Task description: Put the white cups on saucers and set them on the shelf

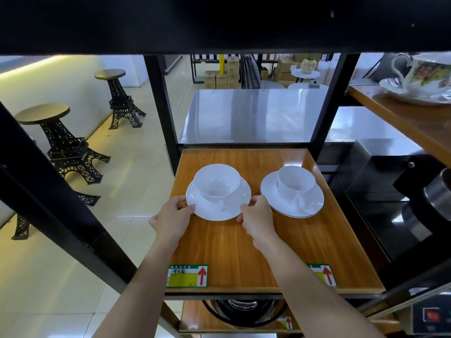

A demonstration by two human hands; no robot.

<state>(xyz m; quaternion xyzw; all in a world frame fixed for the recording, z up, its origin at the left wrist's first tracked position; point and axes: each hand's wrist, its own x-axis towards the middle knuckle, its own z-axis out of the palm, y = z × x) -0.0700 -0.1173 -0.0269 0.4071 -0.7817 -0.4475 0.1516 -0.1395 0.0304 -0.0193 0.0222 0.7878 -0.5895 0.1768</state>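
Here the person grips one plain saucer (pixel 218 209) from both sides, the left hand (pixel 172 217) pinching its left rim and the right hand (pixel 256 217) pinching its right rim; each hand is closed on the saucer's edge, probably so the wide white cup (pixel 217 184) riding on it stays level and does not slide; the set sits low over the wooden shelf (pixel 244 252), though contact cannot be told; just beside it, to the right, a second cup (pixel 296 185) already stands on a dark-rimmed saucer (pixel 291 203), so the pair looks nearly shelved; both handles face the person.
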